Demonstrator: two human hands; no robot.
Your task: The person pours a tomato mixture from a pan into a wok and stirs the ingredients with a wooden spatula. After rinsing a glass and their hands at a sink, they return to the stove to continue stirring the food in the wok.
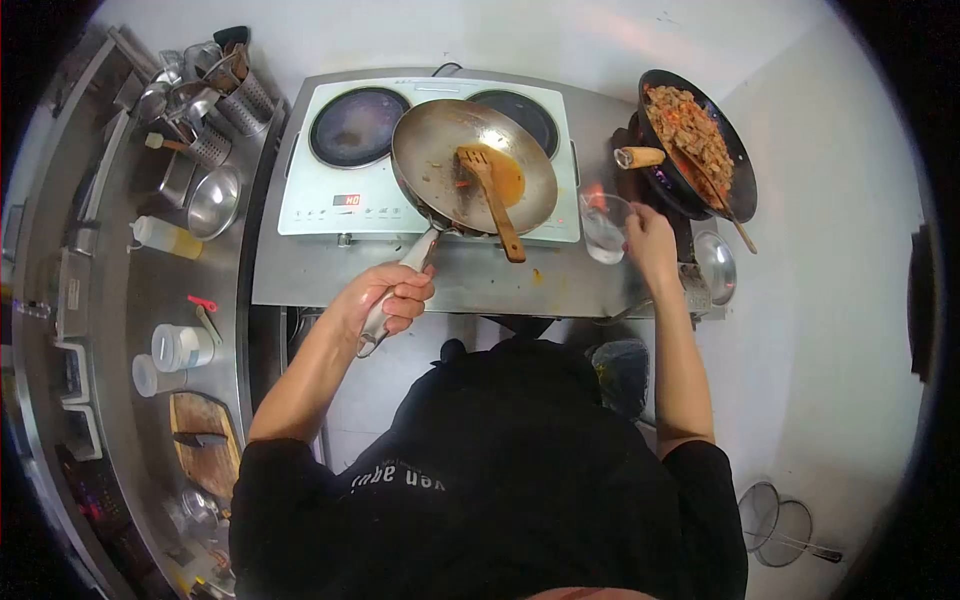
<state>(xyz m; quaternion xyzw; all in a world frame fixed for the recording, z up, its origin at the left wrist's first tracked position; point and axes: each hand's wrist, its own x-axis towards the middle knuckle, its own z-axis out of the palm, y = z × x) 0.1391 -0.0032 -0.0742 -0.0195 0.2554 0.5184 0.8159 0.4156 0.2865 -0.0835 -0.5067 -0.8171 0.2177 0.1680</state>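
My left hand (pixel 392 303) is wrapped round the light metal handle of a steel frying pan (pixel 425 165). The pan overlaps the right half of the white double cooktop (pixel 300 205) in this view. Orange oily liquid (pixel 508 178) lies toward the pan's right side. A slotted wooden spatula (pixel 492 200) leans in it, its handle end over the near rim. To the right of the pan, my right hand (pixel 650 240) is closed on the side of a clear cup (pixel 604 238), which has what looks like clear liquid in it.
A black wok (pixel 742 150) of cooked meat (pixel 690 125) and a metal bowl (pixel 715 268) stand right. On the left counter are utensil holders (pixel 245 105), a steel bowl (pixel 213 203), a squeeze bottle (pixel 168 237), white tubs (pixel 183 347) and a knife (pixel 200 439) on a wooden board (pixel 205 470).
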